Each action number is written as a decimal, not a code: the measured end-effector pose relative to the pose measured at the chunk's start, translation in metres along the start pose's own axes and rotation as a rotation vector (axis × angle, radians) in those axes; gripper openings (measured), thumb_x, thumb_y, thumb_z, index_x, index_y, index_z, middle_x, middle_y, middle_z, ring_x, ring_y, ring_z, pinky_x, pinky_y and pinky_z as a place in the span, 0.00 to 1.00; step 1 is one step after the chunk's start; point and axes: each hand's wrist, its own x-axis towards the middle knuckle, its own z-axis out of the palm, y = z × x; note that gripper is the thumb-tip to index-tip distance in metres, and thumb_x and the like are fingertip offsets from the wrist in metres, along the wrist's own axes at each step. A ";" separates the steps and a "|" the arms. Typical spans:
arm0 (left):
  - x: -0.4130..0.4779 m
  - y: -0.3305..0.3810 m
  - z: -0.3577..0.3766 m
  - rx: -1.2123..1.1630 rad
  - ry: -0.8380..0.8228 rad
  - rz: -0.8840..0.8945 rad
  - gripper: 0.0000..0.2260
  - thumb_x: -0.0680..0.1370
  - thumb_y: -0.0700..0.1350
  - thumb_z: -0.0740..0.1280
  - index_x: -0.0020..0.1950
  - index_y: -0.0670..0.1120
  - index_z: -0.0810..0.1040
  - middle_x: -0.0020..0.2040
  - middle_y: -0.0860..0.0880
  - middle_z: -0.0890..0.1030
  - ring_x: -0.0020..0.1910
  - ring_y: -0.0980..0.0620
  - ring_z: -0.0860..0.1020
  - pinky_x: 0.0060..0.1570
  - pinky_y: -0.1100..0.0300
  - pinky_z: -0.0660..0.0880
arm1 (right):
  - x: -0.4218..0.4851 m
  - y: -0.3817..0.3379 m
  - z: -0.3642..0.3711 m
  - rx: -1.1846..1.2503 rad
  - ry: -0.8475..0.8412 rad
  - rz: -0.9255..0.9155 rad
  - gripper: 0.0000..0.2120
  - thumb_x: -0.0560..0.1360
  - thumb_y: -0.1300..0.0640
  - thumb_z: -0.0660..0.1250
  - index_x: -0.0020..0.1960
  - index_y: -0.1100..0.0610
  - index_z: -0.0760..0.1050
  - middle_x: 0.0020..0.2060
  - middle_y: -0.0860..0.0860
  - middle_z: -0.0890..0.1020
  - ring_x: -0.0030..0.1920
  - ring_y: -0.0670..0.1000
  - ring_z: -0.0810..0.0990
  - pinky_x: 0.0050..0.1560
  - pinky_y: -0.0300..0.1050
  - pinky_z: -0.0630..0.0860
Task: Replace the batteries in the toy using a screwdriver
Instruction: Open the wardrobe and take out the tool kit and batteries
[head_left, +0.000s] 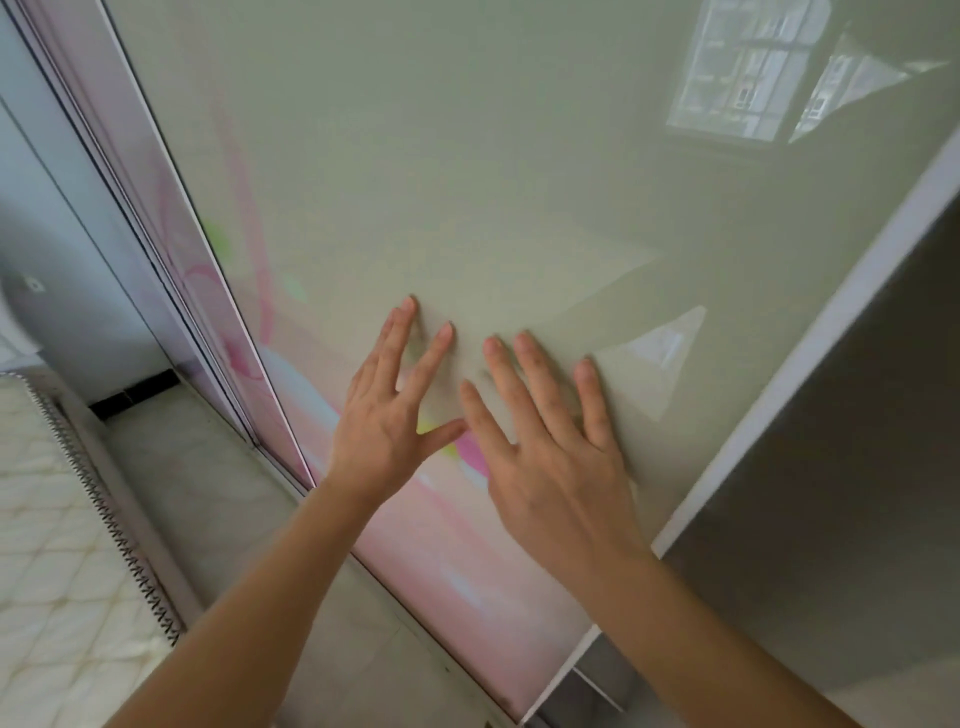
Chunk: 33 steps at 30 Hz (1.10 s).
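Note:
No toy, batteries or screwdriver are in view. Both my hands lie flat on a glossy pale-green sliding wardrobe door (519, 182) with pink flower print along its lower left. My left hand (389, 405) has its fingers straight and spread, the tips touching the panel. My right hand (550, 447) presses on the panel just to the right of it, fingers straight. Neither hand holds anything.
The door's right edge has a white frame (810, 374), with a dark open wardrobe interior (857, 493) beyond it. A second sliding panel (130, 208) overlaps on the left. A quilted mattress (57, 519) lies at lower left beside a strip of pale floor (208, 493).

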 end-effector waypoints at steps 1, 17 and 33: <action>-0.001 0.000 -0.005 0.001 -0.018 -0.031 0.36 0.79 0.67 0.59 0.81 0.49 0.57 0.82 0.40 0.53 0.80 0.42 0.58 0.72 0.44 0.67 | 0.003 0.000 -0.003 0.083 -0.002 -0.018 0.21 0.81 0.58 0.59 0.73 0.55 0.70 0.78 0.58 0.63 0.79 0.59 0.57 0.79 0.59 0.51; 0.020 0.088 0.005 0.043 0.020 0.080 0.32 0.80 0.50 0.65 0.77 0.32 0.59 0.79 0.31 0.55 0.80 0.34 0.50 0.75 0.36 0.59 | 0.029 0.061 -0.038 0.441 0.458 -0.007 0.37 0.75 0.62 0.67 0.79 0.62 0.53 0.76 0.60 0.59 0.80 0.58 0.55 0.74 0.58 0.66; 0.025 0.060 0.005 0.018 0.163 0.167 0.41 0.79 0.68 0.57 0.82 0.49 0.44 0.78 0.36 0.56 0.81 0.41 0.50 0.78 0.46 0.54 | 0.070 0.058 -0.018 0.728 0.625 0.209 0.41 0.70 0.60 0.72 0.75 0.68 0.55 0.74 0.63 0.58 0.79 0.54 0.50 0.77 0.57 0.56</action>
